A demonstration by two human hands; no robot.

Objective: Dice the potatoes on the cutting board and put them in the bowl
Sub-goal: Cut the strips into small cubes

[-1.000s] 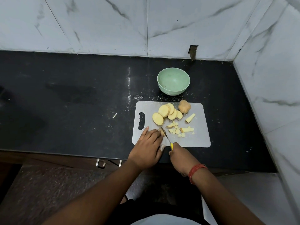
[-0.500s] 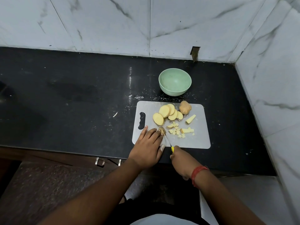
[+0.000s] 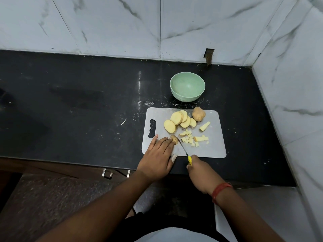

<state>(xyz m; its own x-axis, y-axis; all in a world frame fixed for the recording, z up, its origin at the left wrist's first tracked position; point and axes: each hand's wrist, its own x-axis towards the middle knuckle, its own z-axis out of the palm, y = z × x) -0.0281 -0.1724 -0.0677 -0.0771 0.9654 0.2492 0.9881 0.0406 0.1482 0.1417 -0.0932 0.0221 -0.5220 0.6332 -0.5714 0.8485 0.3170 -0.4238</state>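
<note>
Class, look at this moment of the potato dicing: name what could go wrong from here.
1. The left hand pins a small potato end piece right beside the knife; its fingers could get nicked.
2. The diced potato cubes lie loose on the cutting board; some may spill when they are carried to the green bowl.

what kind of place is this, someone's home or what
Most likely a home kitchen: a black stone counter set against marble-look wall tiles, with a cutting board of potato slices, a knife and a green bowl.
</note>
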